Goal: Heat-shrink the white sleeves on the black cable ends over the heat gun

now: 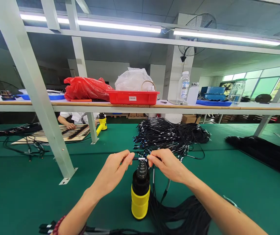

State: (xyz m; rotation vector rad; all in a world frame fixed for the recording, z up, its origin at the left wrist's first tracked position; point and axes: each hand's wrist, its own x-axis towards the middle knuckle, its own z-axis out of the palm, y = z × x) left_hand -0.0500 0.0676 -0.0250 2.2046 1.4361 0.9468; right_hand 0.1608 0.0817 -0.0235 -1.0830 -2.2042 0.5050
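Observation:
A black cable with a short white sleeve [142, 159] is stretched level between my two hands. My left hand [114, 169] pinches its left end between thumb and fingers. On the other side, my right hand [167, 165] pinches the cable to the right of the sleeve. Directly below stands a yellow and black heat gun [140, 199], upright, its coiled metal nozzle pointing up at the sleeve. Whether sleeve and nozzle touch I cannot tell. Black cables [181, 215] lie right of the heat gun, and a big pile of white-tipped cables [169, 132] lies behind my hands.
A metal post [32, 75] is bolted to the green tabletop [105, 209] at left. Above runs a shelf with a red tray [133, 98] and bottles. Across the table, a co-worker's hand [70, 126] rests by a board of cables; another yellow heat gun [102, 123] is nearby. More cables [262, 151] lie right.

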